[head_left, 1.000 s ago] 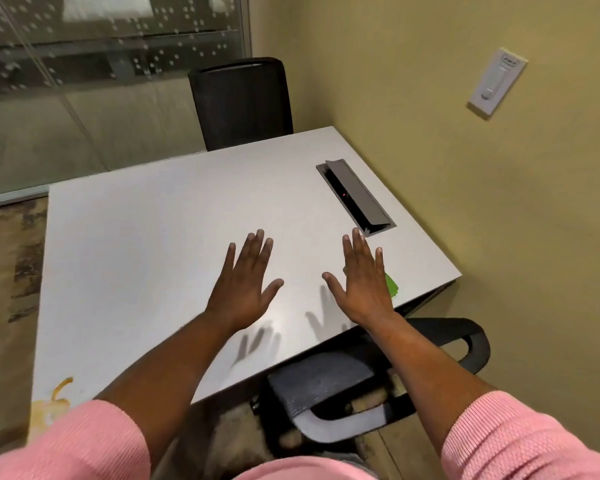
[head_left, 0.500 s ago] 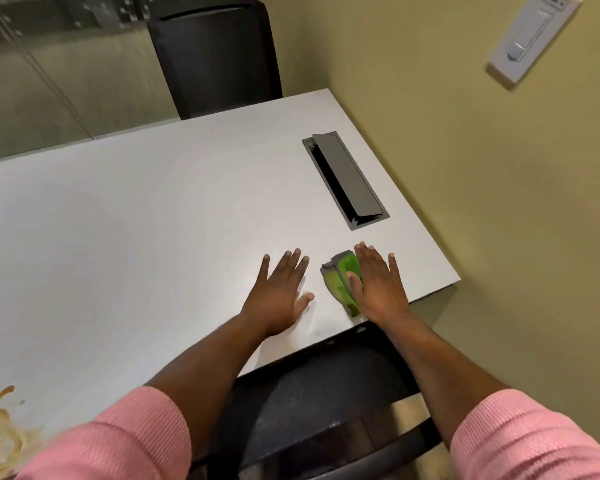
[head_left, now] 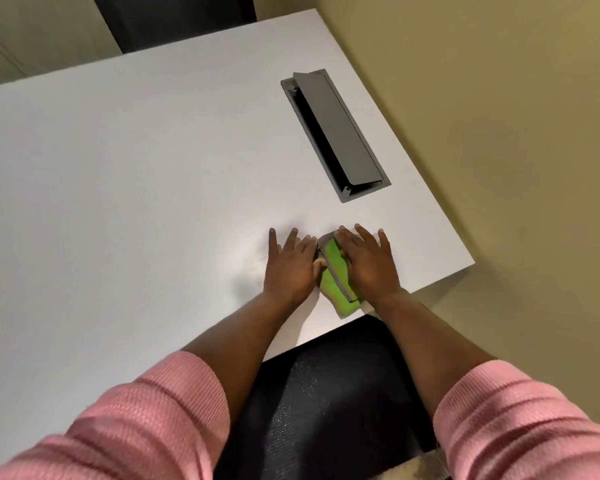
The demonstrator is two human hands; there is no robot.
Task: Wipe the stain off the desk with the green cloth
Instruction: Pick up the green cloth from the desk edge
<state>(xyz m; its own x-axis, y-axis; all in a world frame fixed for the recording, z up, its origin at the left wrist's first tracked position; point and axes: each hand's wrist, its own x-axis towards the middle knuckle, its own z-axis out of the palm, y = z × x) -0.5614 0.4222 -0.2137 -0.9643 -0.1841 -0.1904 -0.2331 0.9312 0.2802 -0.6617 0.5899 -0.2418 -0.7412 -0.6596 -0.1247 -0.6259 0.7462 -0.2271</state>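
Observation:
The green cloth [head_left: 336, 276], folded with a dark grey edge, lies near the front right corner of the white desk [head_left: 125, 202]. My right hand [head_left: 369, 266] rests flat over the cloth's right side, fingers spread and pointing away from me. My left hand [head_left: 290, 268] lies flat on the desk just left of the cloth, its thumb touching the cloth's edge. Neither hand has closed around the cloth. The stain is outside the view.
A grey cable hatch [head_left: 335, 133] with its lid tilted up is set in the desk beyond my hands. A black chair seat [head_left: 326, 393] is under the front edge, another black chair [head_left: 174, 19] at the far side. A yellow wall runs along the right.
The camera tipped down and closer, so the yellowish stain at the front left left the view. My left hand slid right until it touched the cloth; my right hand stayed on it.

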